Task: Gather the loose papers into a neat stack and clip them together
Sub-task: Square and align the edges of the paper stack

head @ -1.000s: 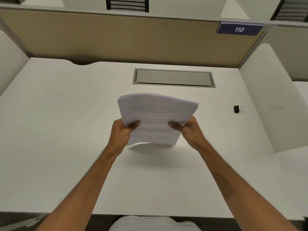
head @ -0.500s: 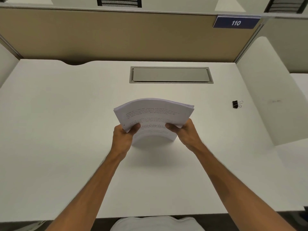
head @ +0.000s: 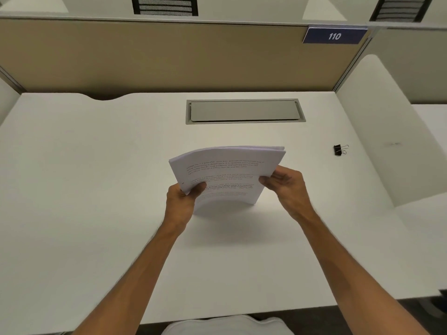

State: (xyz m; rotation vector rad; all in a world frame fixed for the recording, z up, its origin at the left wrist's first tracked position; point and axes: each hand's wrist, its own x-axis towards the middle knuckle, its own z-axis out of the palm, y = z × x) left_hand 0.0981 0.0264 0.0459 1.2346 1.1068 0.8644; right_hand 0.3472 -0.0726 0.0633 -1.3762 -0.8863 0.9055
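Observation:
A stack of white printed papers (head: pixel 227 172) stands on its lower edge on the white desk (head: pixel 96 180), bowed and leaning away from me. My left hand (head: pixel 182 201) grips its lower left side, thumb on the front sheet. At the stack's right edge my right hand (head: pixel 286 187) has loosely curled fingers, with the fingertips touching the paper edge. A small black binder clip (head: pixel 338 150) lies on the desk far to the right, apart from both hands.
A grey cable hatch (head: pixel 244 111) is set into the desk behind the papers. A tan partition (head: pixel 157 56) with a "110" sign (head: pixel 334 36) closes the back. A white side panel (head: pixel 387 131) stands at the right.
The stack came down from the air to rest on its lower edge on the desk. My right hand slid from the lower front to the stack's right edge and loosened.

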